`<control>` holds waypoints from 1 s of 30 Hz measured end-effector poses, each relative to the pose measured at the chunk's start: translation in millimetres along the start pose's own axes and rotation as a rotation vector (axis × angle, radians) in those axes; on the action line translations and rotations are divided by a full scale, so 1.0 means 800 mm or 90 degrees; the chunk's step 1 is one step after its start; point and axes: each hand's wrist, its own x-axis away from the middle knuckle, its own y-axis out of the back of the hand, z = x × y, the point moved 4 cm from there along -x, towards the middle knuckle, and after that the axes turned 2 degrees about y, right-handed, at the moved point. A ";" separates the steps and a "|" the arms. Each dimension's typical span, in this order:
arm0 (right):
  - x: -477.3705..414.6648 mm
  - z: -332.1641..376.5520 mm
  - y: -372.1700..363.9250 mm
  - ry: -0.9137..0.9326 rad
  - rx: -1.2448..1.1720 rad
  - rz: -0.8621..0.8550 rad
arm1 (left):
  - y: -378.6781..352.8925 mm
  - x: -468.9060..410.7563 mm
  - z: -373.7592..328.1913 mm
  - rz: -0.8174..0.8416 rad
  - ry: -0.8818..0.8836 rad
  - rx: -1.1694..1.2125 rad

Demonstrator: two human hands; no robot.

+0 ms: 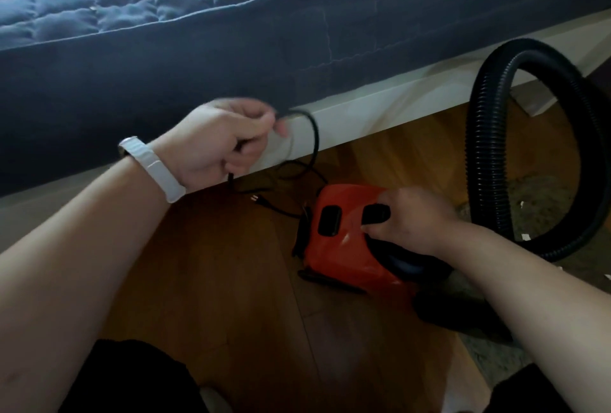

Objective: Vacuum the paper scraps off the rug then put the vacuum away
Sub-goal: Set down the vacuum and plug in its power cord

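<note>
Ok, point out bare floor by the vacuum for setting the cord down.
Bare wood floor lies left of the red vacuum, between it and the left forearm. Crowded: cord and plug between vacuum and bed frame; hose loops over the rug on the right.

Left hand (224, 140) fingertips motion-blurred

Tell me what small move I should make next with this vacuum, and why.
Probably slide the left hand along the cord to the plug and pick it up for plugging in. The plug lies loose on the wood floor beside the red vacuum, which the right hand grips by its handle, and white paper scraps lie on the rug.
</note>
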 end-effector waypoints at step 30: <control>0.006 0.005 0.006 -0.048 0.079 -0.014 | 0.048 -0.019 0.247 -0.091 0.403 -0.693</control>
